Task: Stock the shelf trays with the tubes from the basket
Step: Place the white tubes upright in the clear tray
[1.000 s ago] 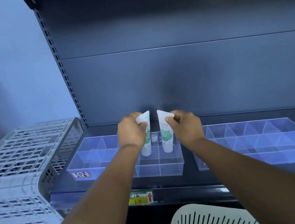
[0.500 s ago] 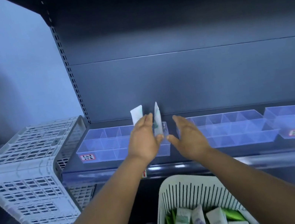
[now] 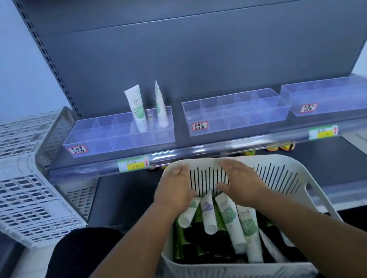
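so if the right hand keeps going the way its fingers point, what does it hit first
The right hand hovers open over the basket, fingers angled forward and down. Straight on, it would probably first meet the basket's slotted far wall, just above the white tubes. Depth is unclear, so it may touch a tube first.

Clear glossy plastic trays (image 3: 119, 137); matt dark metal shelf (image 3: 181, 136); white slotted plastic basket (image 3: 288, 177); smooth white plastic tubes (image 3: 231, 223); white lattice plastic crate (image 3: 16, 191).
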A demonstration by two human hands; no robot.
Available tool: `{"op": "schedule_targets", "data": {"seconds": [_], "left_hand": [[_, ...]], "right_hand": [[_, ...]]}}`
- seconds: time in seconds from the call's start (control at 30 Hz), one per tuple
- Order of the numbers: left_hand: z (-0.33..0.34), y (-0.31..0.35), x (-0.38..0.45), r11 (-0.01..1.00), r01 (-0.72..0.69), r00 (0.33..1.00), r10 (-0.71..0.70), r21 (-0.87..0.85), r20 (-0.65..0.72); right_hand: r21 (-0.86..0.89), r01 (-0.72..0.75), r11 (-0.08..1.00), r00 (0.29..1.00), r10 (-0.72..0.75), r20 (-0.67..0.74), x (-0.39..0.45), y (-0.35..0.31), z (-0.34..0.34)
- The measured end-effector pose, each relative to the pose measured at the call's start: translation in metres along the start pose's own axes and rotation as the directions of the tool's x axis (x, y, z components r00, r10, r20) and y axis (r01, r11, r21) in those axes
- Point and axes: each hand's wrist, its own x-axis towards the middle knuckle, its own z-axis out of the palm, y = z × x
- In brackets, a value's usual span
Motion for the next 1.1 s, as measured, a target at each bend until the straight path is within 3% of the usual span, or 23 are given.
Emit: {"op": "schedule_targets", "data": {"seconds": [0.27, 0.53, 0.67, 0.9, 1.1], "left_hand": [[0.055, 0.004, 0.010, 0.998, -0.025, 0.977, 0.012, 0.057, 0.215], [0.084, -0.001, 0.043, 0.987, 0.148, 0.931, -0.118, -0.061, 0.347], [0.093, 0.000, 0.049, 0.977, 0.201, 0.919, -0.164, -0.071, 0.358], [0.089, 0.002, 0.055, 0.937, 0.347, 0.895, -0.319, -0.039, 0.311], [0.073, 0.009, 0.041, 0.920, 0.333, 0.933, -0.290, -0.205, 0.212]], "right_hand": [[0.017, -0.037, 0.999, 0.981, 0.033, 0.191, -0.002, 0.027, 0.046], [-0.011, -0.025, 1.000, 0.956, 0.027, 0.293, 0.030, 0.031, 0.072], [0.000, -0.065, 0.998, 0.948, 0.062, 0.311, 0.040, 0.029, 0.077], [0.082, -0.181, 0.980, 0.967, 0.162, 0.196, 0.040, 0.022, 0.073], [0.283, -0.285, 0.916, 0.956, 0.252, 0.147, 0.027, 0.018, 0.051]]}}
